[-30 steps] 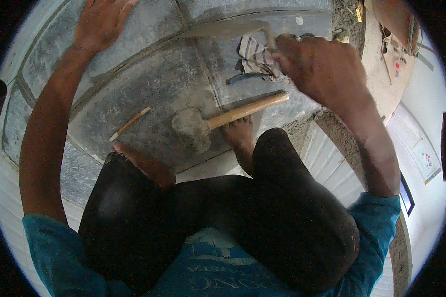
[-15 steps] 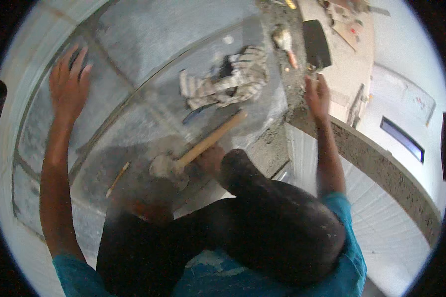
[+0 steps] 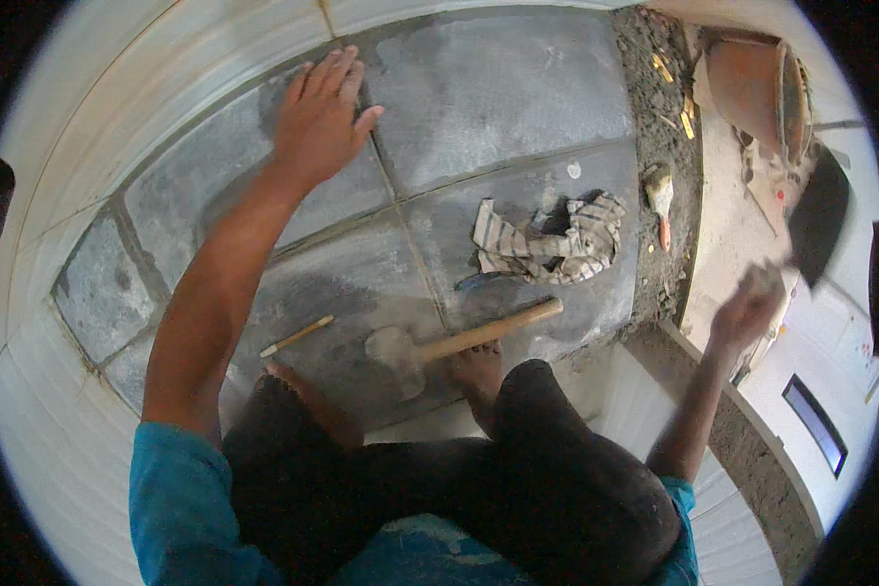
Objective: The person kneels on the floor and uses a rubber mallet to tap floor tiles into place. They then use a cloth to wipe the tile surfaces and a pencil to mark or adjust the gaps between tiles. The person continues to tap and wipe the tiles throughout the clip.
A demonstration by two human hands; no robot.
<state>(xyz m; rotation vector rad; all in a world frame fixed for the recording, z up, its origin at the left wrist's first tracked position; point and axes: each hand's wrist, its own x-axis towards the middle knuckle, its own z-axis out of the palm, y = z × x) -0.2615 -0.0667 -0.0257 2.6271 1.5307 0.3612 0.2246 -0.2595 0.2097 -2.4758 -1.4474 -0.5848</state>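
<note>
My left hand (image 3: pixel 322 119) lies flat with its fingers spread on the grey floor tiles (image 3: pixel 503 103), at a joint near the far wall. Off to the right, my right hand (image 3: pixel 750 298) is closed around the handle of a trowel (image 3: pixel 818 217). The trowel's dark, wide blade is raised above the floor beyond the tiles and somewhat blurred. Between my arms a mallet (image 3: pixel 488 330) with a wooden handle rests on the tiles by my foot. A pencil-like stick (image 3: pixel 298 335) lies to its left. A crumpled striped rag (image 3: pixel 555 236) is on the right-hand tile.
A brush (image 3: pixel 659 203) with an orange-tipped handle lies on the rough mortar strip (image 3: pixel 666 117) beside the tiles. Small yellow pieces (image 3: pixel 688 119) are scattered there. A brown bucket (image 3: pixel 749 86) stands at the far right. A raised ledge (image 3: pixel 752 449) runs along my right side.
My left hand has shifted right across the tiles toward the far wall joint. My right hand has swung outward to the right with the trowel. The view has turned; mallet and rag stay put.
</note>
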